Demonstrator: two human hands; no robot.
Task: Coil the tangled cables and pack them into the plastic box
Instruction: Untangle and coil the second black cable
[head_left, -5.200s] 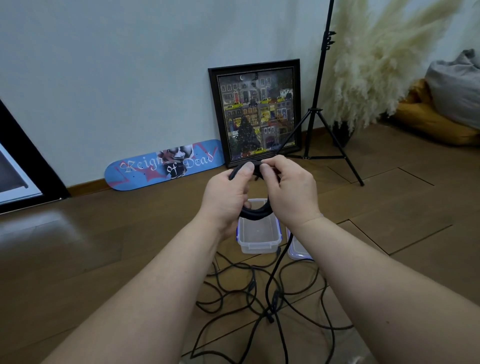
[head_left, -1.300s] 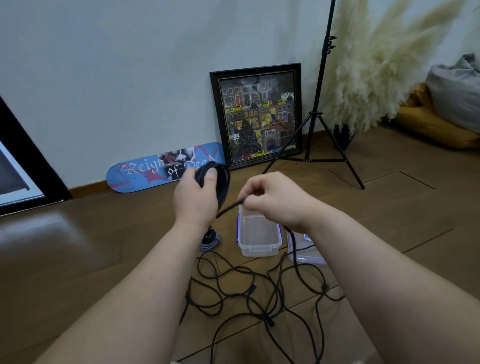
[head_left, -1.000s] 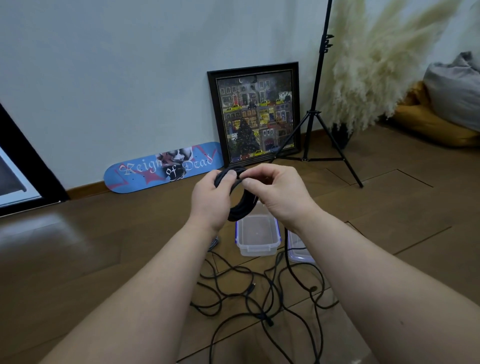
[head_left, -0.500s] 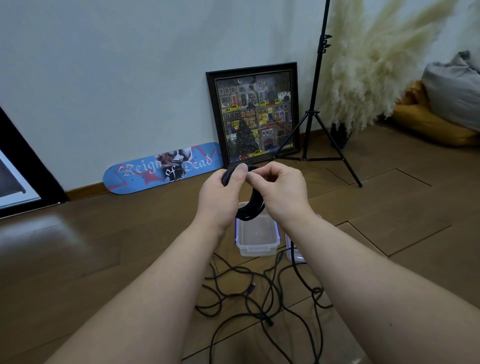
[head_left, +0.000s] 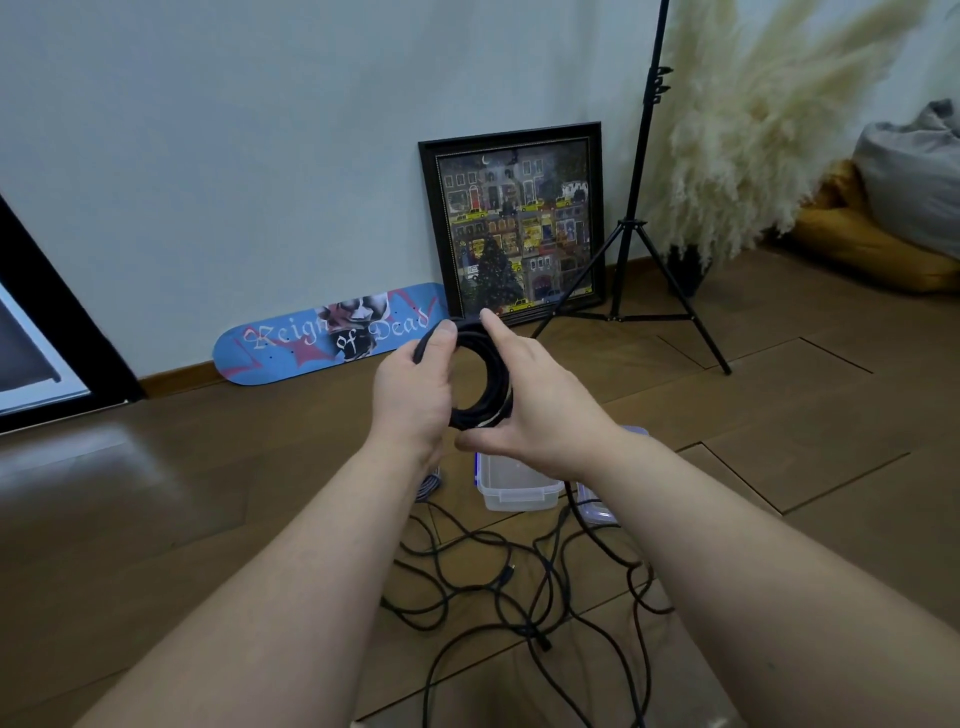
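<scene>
I hold a round coil of black cable (head_left: 491, 379) up in front of me with both hands. My left hand (head_left: 413, 392) grips its left side, thumb over the top. My right hand (head_left: 540, 410) holds its right side, forefinger along the top and thumb under the bottom. Below the hands, the clear plastic box (head_left: 514, 486) stands open on the wooden floor, partly hidden by my right wrist. Its lid (head_left: 597, 512) lies just to its right. A tangle of loose black cables (head_left: 498, 592) is spread on the floor in front of the box.
A small grey coiled cable (head_left: 428, 486) lies left of the box. Against the wall lean a blue skateboard deck (head_left: 332, 332) and a framed picture (head_left: 514, 228). A black tripod (head_left: 639, 234), pampas grass (head_left: 737, 130) and cushions (head_left: 893, 208) stand at the right.
The coil has turned to face me as an open ring. My right hand shifted from pinching the top to spanning the coil's right side; both hands sit slightly lower.
</scene>
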